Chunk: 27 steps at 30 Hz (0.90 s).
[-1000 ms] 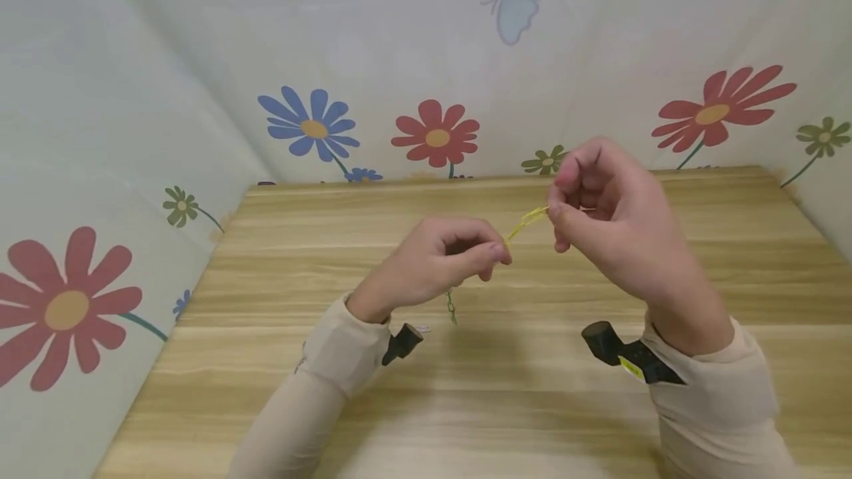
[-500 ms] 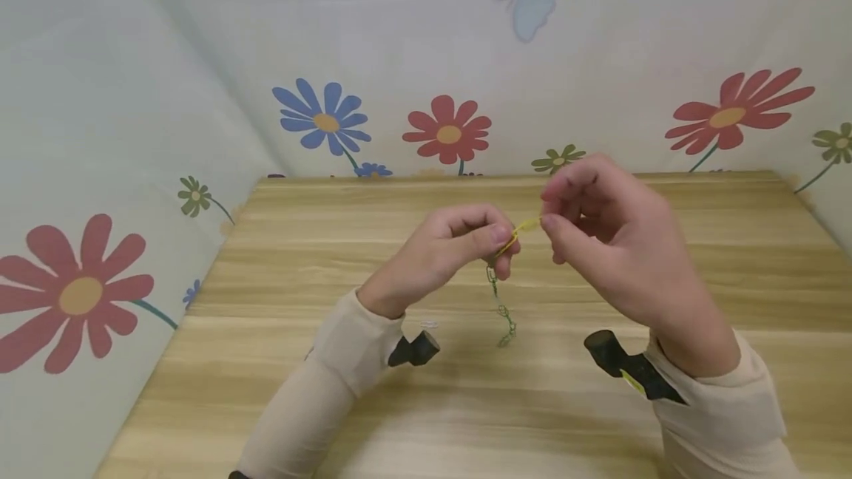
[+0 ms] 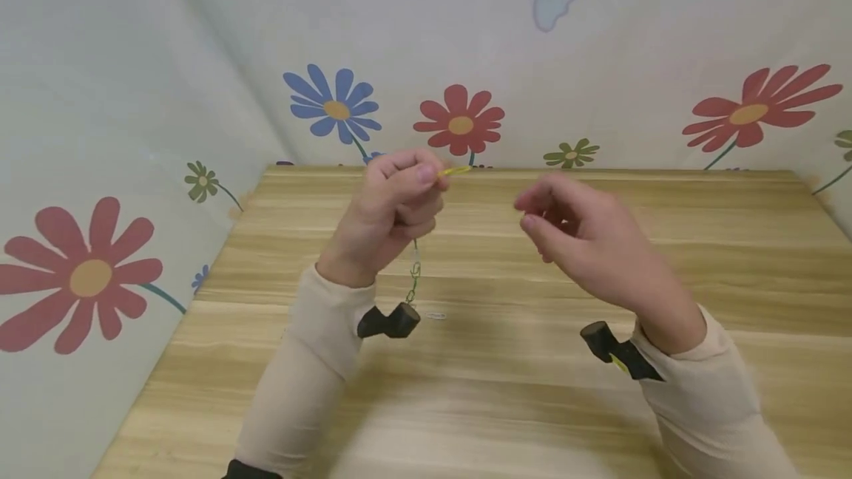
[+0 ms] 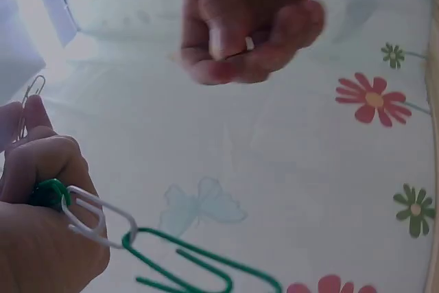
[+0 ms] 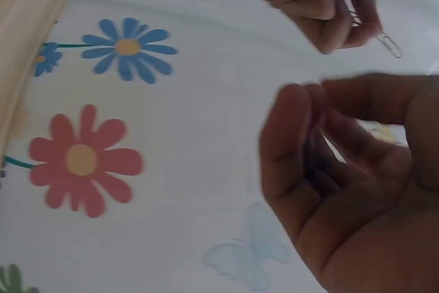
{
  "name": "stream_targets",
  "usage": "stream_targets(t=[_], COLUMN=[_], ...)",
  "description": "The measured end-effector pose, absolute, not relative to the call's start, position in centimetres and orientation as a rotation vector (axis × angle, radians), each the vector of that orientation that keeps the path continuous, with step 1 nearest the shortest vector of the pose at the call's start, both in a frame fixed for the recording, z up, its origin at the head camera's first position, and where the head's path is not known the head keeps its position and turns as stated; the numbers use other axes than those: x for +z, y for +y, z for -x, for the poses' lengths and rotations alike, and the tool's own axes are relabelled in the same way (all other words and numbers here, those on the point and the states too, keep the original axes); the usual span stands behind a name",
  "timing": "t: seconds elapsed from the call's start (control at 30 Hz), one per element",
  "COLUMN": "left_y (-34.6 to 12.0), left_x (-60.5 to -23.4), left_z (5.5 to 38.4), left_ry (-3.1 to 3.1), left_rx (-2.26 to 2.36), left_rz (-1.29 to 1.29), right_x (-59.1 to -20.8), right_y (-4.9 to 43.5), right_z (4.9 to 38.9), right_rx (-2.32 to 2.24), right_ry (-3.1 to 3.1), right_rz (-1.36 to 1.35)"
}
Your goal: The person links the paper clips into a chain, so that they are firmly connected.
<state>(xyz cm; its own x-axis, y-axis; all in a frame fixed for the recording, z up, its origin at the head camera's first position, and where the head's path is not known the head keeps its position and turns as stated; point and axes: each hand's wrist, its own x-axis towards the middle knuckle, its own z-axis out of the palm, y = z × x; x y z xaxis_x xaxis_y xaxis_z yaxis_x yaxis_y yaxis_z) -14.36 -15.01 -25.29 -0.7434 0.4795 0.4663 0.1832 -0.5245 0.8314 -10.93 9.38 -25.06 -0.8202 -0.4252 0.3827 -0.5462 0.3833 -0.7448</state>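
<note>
My left hand [image 3: 389, 209] is raised above the table and pinches a yellow paper clip [image 3: 458, 170] between thumb and index finger, one looped end sticking out to the right. From under its curled fingers hangs a chain of paper clips [image 3: 416, 270]. Close up in the left wrist view, a white paper clip [image 4: 103, 217] links to a green paper clip [image 4: 199, 259]; the upper part of the chain is hidden in the fist. Apart from it, my right hand [image 3: 592, 242] hovers with loosely bent fingers, and nothing shows between thumb and fingertips.
A loose white paper clip [image 3: 435, 316] lies on the wooden table [image 3: 506, 390], just right of the left wrist camera [image 3: 393, 321]. Behind the table's far edge hangs a flower-printed cloth [image 3: 619, 58], with another stretch of cloth along the left side.
The right hand has let go of the yellow paper clip, and a gap now separates the hands. The left hand has moved left and up with the clip, the chain swinging beneath it.
</note>
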Motion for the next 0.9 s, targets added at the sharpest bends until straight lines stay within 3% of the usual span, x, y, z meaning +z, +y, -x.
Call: stream_targets(t=[0.3,0.5,0.9], left_y=[-17.5,-17.8,-18.3], left_x=[-25.4,-25.9,-26.9], left_z=[16.8,18.1,18.6], left_ry=[1.784,1.737,1.68], left_rx=[2.571,2.676,2.687], left_rz=[-0.908,-0.735,-0.682], right_x=[-32.7,-36.9,-38.8], right_y=[4.1,0.9,-1.2], right_z=[13.9,13.7,12.3], right_rx=[0.993,0.808,0.513], right_ry=[-2.935,-3.059,-3.088], right_rz=[-1.163,-1.124,-1.183])
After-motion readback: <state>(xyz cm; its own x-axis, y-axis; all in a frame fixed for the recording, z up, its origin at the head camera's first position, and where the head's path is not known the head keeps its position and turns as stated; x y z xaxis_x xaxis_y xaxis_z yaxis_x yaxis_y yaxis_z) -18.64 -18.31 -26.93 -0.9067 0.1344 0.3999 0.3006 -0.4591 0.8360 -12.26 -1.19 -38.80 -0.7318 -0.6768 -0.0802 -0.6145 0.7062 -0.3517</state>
